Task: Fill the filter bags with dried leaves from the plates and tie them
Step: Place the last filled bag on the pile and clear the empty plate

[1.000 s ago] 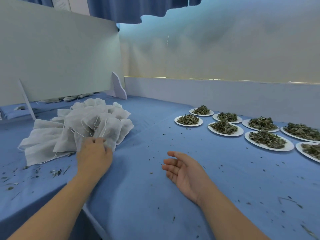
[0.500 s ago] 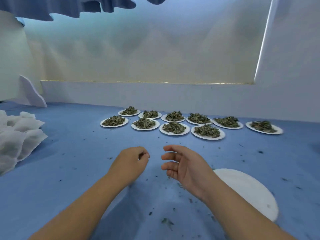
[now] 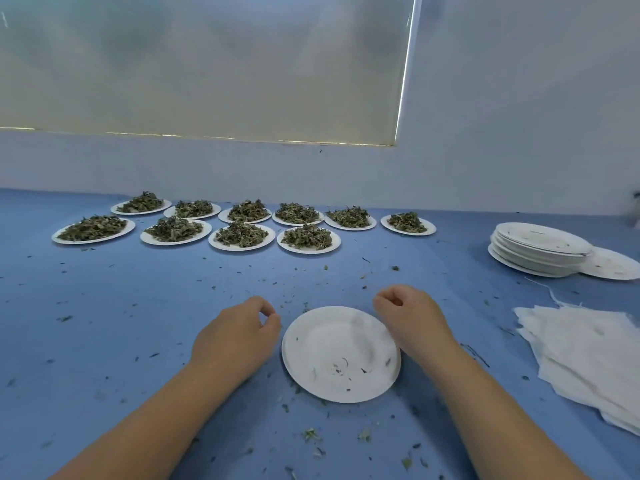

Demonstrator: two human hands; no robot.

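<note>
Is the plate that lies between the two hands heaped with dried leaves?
No, the near plate holds only a few leaf crumbs on its white surface.

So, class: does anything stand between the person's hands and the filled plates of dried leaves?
Nothing visible does. Between the left hand, the right hand and the filled plates lies only blue cloth with leaf crumbs. The nearly empty plate lies between the hands, not ahead; filter bags and stacked plates sit off right.
</note>
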